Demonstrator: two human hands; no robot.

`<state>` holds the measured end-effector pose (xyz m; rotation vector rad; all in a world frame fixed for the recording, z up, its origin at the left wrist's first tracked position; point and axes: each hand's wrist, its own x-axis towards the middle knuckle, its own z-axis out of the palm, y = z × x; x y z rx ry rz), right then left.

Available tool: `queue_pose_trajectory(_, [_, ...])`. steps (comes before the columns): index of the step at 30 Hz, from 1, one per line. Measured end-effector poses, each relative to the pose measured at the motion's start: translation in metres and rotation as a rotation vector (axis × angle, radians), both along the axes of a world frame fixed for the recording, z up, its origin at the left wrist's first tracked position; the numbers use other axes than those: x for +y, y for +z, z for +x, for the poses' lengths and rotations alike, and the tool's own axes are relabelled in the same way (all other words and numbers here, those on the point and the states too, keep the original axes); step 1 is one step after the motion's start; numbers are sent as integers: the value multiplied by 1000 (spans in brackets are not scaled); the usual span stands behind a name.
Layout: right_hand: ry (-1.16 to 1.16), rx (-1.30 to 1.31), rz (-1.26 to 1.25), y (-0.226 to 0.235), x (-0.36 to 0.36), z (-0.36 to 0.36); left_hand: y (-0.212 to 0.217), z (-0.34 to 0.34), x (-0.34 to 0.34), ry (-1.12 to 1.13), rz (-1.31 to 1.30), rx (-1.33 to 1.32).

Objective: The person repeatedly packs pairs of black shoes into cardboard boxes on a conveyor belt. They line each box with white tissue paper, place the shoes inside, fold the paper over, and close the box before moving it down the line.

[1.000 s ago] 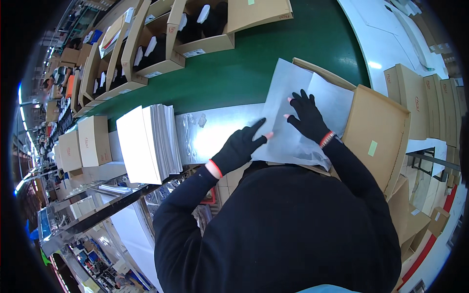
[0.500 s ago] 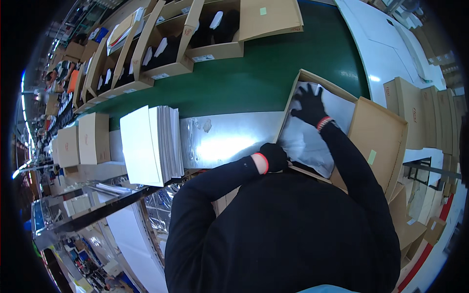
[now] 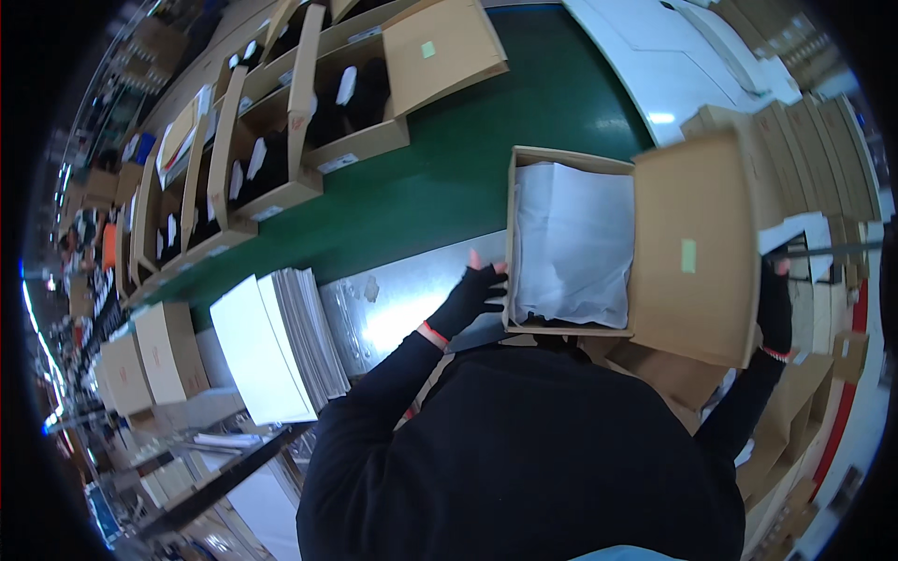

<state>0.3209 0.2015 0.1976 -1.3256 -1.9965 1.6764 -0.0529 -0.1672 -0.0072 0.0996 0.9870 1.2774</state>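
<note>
Left hand (image 3: 475, 292), in a black fingerless glove with a red cuff, lies flat with fingers extended against the left wall of the open cardboard box (image 3: 571, 161); right hand (image 3: 774, 307), likewise gloved, grips the far edge of the box's opened lid (image 3: 697, 245), fingers curled behind it and hidden, so their exact hold cannot be told; the box thus sits between the two hands, at the edge of the green conveyor belt (image 3: 449, 178); white tissue paper (image 3: 572, 245) lines its interior; a small pale green rectangular label (image 3: 688, 255) sits on the lid. Left of the left hand, a stack of white sheets (image 3: 276, 344) rests on the shiny metal table (image 3: 402, 309); further open cartons holding dark goods (image 3: 360, 98) line the belt's far side; one bears a green label (image 3: 427, 49) on its flap.
</note>
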Motion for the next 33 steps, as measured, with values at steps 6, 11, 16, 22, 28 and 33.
queue_pose_trajectory(6, [885, -313, 568, -109, -151, -149, 30, 3, 50, -47, 44, 308])
queue_pose_trajectory(11, [-130, -101, 633, -218, -100, -98, -50, 34, 34, -40, 329, 1205])
queue_pose_trajectory(16, [-175, 7, 94, -298, -105, -29, -20, 23, 34, -106, 260, 754])
queue_pose_trajectory(22, [-85, 332, -123, -307, -178, -78, 23, -54, -2, -359, 176, 566])
queue_pose_trajectory(28, [-266, 407, -39, -188, -139, -61, 17, -20, 44, -328, 296, 254])
queue_pose_trajectory(33, [-221, 246, 285, -83, -4, 18, 67, 44, 177, -273, 540, 201])
